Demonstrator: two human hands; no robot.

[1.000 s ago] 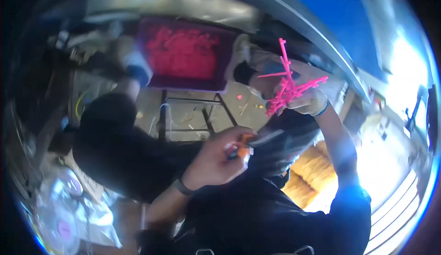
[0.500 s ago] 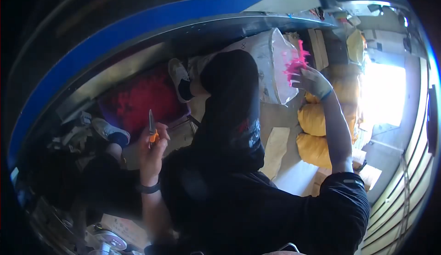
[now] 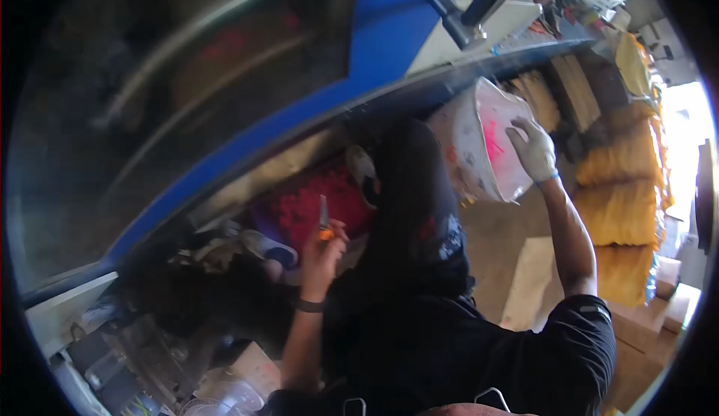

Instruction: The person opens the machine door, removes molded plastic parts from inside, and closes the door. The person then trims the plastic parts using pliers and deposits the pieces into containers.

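Head cam: my bare L hand grips an orange-handled, pointed metal blade, prob. light, stiff; hold by handle. Gloved R hand spread open nr pink plastic-looking piece, prob. light, brittle.

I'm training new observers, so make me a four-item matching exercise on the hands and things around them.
1. Left hand
2. Right hand
3. Stacked bundles
4. Wristband

A. Yellow
B. Gloved, at the mouth of the white container
C. Black
D. Bare, holding an orange-handled tool

Pairs: 1-D, 2-B, 3-A, 4-C
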